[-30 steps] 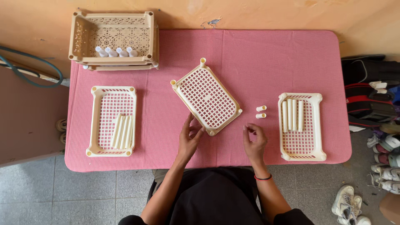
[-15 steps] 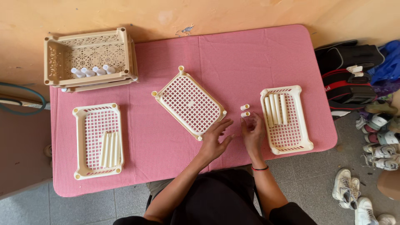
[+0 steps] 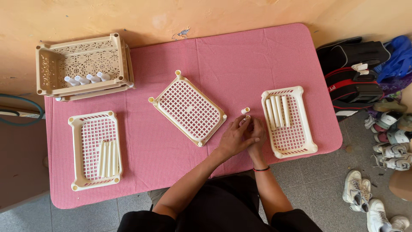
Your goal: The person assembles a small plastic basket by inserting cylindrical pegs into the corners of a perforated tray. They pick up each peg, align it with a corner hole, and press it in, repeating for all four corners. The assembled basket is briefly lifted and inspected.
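Pink checked cloth covers the surface [image 3: 266, 56], which fills the middle of the frame. At the upper left, stacked beige baskets [image 3: 81, 66] with lace-cut walls hold four short white caps [image 3: 84, 79]; the lower baskets are mostly hidden under the top one. Below them, at the left, a cream tray [image 3: 95, 150] lies flat with long cream tubes [image 3: 107, 159] side by side in it. At the centre, an upturned cream tray [image 3: 187, 108] sits at a slant, its corner sockets pointing up.

Just right of that tray, both hands meet low on the cloth. The left hand [image 3: 232, 138] reaches in from the lower centre, forearm angled up to the right, its fingers curled toward the other hand. The right hand [image 3: 256, 134], with a red and black band at the wrist, comes up almost straight, fingers bent inward and touching the left ones. A small cream connector piece [image 3: 247, 117] shows only as a tip between the fingertips of both hands; the rest is hidden, and which hand truly pinches it is hard to tell. A second short connector [image 3: 245, 111] lies free just above the fingertips.

Further right, another cream tray [image 3: 292, 148] holds four tubes [image 3: 277, 111]. Bags and shoes at the right edge are partly cut off.
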